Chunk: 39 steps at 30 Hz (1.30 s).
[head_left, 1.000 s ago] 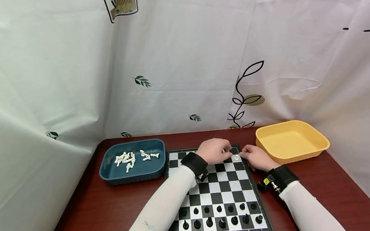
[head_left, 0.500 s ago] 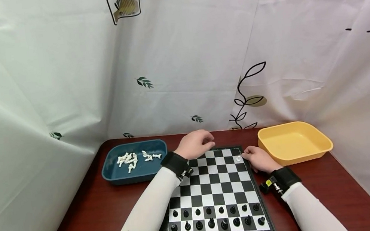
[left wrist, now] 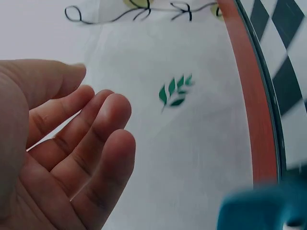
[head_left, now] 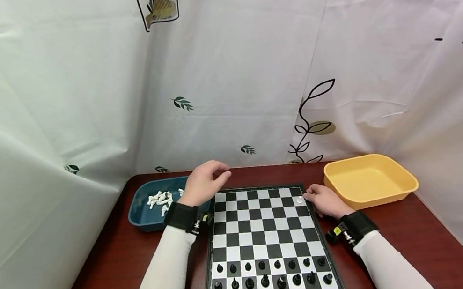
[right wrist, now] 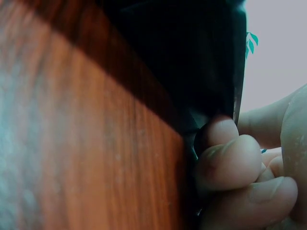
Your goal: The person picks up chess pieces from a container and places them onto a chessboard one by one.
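Note:
Over the right end of the blue tray (head_left: 138, 225) hovers my left hand (head_left: 205, 181), fingers loosely bent and holding nothing. In the left wrist view the thumb (left wrist: 62, 79) stands apart from the fingertips. White chess pieces (head_left: 160, 199) lie in the tray, some hidden by the hand. My right hand (head_left: 326, 199) grips the right edge of the chessboard (head_left: 263, 226) near its far corner; in the right wrist view its fingers (right wrist: 232, 163) curl against the board's dark side. Beside the right fingertips, one white piece (head_left: 299, 200) stands on a corner square.
Black chess pieces (head_left: 264, 281) stand in two rows along the board's near side. A yellow tray (head_left: 370, 179) sits at the back right of the brown table (head_left: 102, 280). Behind it hangs a white patterned cloth (head_left: 240, 68).
My left hand has moved left from the board's far right corner to the blue tray, leaving the white piece standing. The right hand has stayed at the board's edge.

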{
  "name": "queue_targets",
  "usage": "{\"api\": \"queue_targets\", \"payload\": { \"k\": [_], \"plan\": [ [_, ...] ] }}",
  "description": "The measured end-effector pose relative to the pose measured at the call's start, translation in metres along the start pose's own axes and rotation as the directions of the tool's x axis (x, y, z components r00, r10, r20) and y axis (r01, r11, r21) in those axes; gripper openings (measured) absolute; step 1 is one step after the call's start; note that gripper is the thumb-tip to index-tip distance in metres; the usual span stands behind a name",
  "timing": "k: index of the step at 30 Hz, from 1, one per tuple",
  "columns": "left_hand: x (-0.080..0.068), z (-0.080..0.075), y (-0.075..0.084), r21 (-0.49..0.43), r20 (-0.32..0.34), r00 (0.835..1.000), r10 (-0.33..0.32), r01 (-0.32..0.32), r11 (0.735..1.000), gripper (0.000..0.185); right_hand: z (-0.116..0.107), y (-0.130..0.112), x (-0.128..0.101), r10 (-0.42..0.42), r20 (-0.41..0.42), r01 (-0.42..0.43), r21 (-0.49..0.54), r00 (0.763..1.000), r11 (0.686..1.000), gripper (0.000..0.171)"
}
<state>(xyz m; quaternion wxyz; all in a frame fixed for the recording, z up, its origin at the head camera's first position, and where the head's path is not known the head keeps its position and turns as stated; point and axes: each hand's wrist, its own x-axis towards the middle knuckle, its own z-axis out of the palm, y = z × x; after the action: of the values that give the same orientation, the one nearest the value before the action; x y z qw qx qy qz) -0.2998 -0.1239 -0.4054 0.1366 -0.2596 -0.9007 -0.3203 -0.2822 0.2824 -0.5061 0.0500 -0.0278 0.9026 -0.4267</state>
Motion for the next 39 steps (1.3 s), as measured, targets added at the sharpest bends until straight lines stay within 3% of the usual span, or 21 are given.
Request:
{"api": "queue_targets", "payload": {
  "k": [3,8,12,17,25,34,39],
  "plan": [
    [-0.008,-0.011,-0.010,0.027,-0.030,0.999,-0.022,0.022,0.999,0.022,-0.001,0.000,-0.001,0.003,-0.001,-0.003,0.004,1.000,1.000,0.018],
    [-0.019,-0.026,-0.029,0.048,-0.068,0.991,-0.114,0.118,0.992,0.022,0.000,-0.001,-0.002,0.007,0.004,-0.007,0.003,1.000,1.000,0.018],
    [-0.025,-0.034,-0.042,0.053,-0.065,0.981,-0.184,0.188,0.981,0.027,0.000,-0.001,0.000,0.002,0.003,-0.002,-0.003,1.000,1.000,0.018],
    [-0.027,-0.035,-0.052,0.131,-0.044,0.968,-0.248,0.252,0.959,0.027,0.000,-0.002,-0.001,0.007,0.005,-0.007,-0.002,1.000,1.000,0.018],
    [-0.031,-0.040,-0.069,0.177,-0.048,0.961,-0.273,0.277,0.944,0.026,0.002,-0.001,-0.002,0.017,0.003,-0.018,0.008,1.000,1.000,0.018],
    [-0.035,-0.049,-0.077,0.212,-0.124,0.958,-0.257,0.279,0.937,0.026,0.002,0.001,-0.001,0.010,-0.001,-0.010,0.019,1.000,1.000,0.018],
    [-0.041,-0.059,-0.087,0.252,-0.182,0.944,-0.276,0.316,0.915,0.024,0.002,0.001,0.000,0.011,-0.003,-0.011,0.010,1.000,1.000,0.018]
  ]
}}
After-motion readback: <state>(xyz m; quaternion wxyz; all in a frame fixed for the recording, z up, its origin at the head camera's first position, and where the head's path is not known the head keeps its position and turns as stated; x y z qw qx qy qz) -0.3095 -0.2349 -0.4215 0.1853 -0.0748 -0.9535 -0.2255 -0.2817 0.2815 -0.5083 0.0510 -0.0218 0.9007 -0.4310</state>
